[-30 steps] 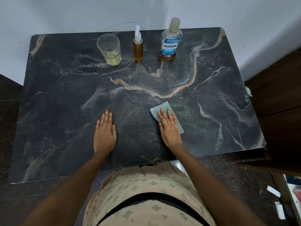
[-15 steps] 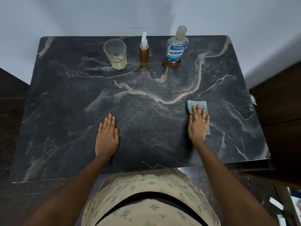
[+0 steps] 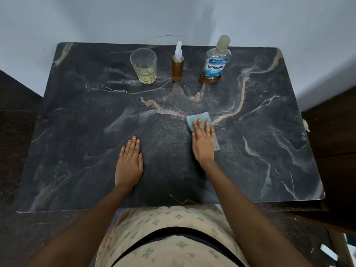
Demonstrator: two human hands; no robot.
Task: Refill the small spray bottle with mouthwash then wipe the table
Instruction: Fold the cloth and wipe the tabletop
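wiping is in hand: a blue cloth is pressed to the marble table by the flat-fingered right hand. the left hand is laid flat, empty. even pressure is likely called for next.

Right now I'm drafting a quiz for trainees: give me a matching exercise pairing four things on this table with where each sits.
Things:
1. glass
2. small spray bottle
3. Listerine mouthwash bottle
4. blue cloth

Places:
A. middle of the back row
B. under the right hand
C. left end of the back row
D. right end of the back row

Pairs: 1-C, 2-A, 3-D, 4-B
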